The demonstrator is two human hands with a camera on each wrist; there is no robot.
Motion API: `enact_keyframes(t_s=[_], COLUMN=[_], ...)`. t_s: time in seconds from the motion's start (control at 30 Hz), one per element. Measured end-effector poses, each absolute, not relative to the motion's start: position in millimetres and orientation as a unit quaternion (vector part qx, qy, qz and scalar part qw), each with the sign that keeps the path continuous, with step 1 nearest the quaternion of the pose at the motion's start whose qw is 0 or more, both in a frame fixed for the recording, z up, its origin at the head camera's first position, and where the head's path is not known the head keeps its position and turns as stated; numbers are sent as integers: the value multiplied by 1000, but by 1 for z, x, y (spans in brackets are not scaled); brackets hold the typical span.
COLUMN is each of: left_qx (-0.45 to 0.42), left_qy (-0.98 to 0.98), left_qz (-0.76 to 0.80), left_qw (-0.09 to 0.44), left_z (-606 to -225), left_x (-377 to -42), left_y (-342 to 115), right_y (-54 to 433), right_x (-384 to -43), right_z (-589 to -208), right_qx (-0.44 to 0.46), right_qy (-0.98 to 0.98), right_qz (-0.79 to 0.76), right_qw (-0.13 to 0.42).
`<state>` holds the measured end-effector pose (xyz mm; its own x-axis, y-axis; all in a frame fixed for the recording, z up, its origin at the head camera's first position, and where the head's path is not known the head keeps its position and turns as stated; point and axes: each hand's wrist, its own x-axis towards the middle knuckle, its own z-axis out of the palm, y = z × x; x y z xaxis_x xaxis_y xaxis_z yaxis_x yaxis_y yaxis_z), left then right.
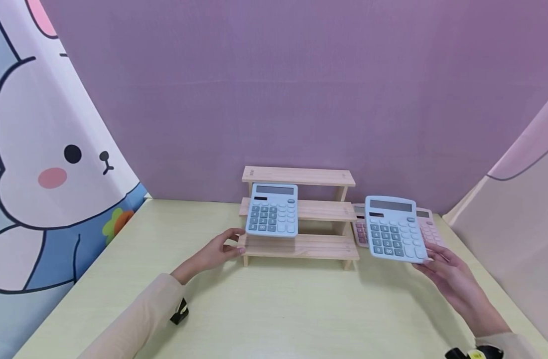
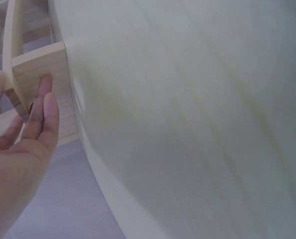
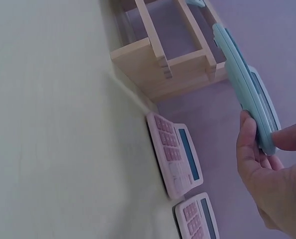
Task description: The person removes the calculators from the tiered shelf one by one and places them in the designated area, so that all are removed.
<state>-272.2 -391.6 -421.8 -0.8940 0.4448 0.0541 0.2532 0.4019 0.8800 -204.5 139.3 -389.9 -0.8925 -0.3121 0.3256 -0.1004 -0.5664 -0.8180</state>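
Thumb and fingers parted around the board, the left hand (image 1: 213, 252) grips the lowest shelf of the wooden rack (image 1: 325, 210) at its left end, while the right hand (image 1: 455, 284) pinches a blue calculator (image 1: 392, 232) by its lower right corner. That calculator is held raised near the back right corner of the table (image 1: 278, 309), display end farthest from the person, long axis leaning slightly left, with the rack just leftward, two pink calculators (image 3: 174, 154) lower down, and another blue calculator (image 1: 272, 209) at the rack's left half.
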Motion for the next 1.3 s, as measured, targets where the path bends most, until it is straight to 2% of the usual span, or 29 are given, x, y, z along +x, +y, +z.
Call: enact_keyframes(t_s=[0.5,1.3], left_qx=[208,205], left_qy=[833,833], left_qz=[504,506], left_qw=[96,95], left_z=[-421,-424], left_x=[-271,-274], left_y=[-391,-392], right_y=[152,161], right_x=[-195,-188], right_z=[-409,-435], right_qx=[-230,-66], right_qy=[464,600], right_qz=[-850,-788], right_qw=[101,120])
